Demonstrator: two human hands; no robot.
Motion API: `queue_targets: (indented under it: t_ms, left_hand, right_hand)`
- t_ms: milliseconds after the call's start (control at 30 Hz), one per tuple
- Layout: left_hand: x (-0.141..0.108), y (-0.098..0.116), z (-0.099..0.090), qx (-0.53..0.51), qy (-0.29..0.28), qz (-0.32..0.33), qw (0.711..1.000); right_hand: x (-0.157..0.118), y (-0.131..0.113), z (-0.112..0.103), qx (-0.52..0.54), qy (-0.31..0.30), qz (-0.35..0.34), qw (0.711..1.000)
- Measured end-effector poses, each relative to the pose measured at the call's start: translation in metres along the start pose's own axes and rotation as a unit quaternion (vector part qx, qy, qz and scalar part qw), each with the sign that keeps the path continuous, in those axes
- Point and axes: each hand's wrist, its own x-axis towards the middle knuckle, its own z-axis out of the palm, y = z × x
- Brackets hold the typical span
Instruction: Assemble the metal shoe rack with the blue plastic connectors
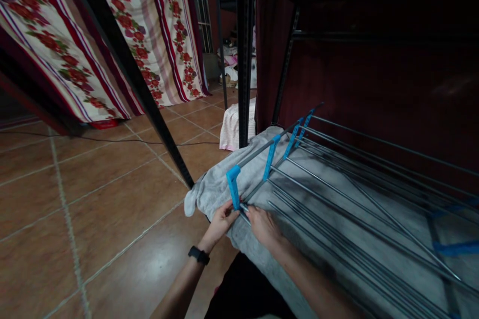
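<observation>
A rack frame of grey metal tubes (322, 187) with blue plastic brackets lies on a grey blanket (250, 159). My left hand (223, 219), with a black band on its wrist, is closed at the lower end of the nearest blue bracket (232, 187). Close beside it, my right hand (262, 224) is closed around the end of a metal tube, which meets that bracket's lower end. The fingers partly hide the joint between tube and bracket. Several loose tubes (318, 239) lie side by side to the right of my right hand.
Black metal posts (245, 60) rise at the blanket's edges, with a dark shelf above. A flowered curtain (134, 25) hangs at the back left over the tiled floor (112, 199), where a thin cable (160, 143) runs. A pale cloth (230, 127) hangs behind one post.
</observation>
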Motion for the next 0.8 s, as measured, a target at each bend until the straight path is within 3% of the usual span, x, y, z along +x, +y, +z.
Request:
queue_targets:
  t_ms: [267,800]
  left_hand:
    - [0.004,0.0,0.005,0.04,0.029,0.019,0.999]
    - [-0.001,-0.005,0.013,0.144,0.084,0.048,0.985]
  right_hand:
    - [-0.008,-0.012,-0.004,0.038,0.02,-0.008,0.999]
    - [0.016,-0.009,0.0,0.118,-0.012,0.038,0.992]
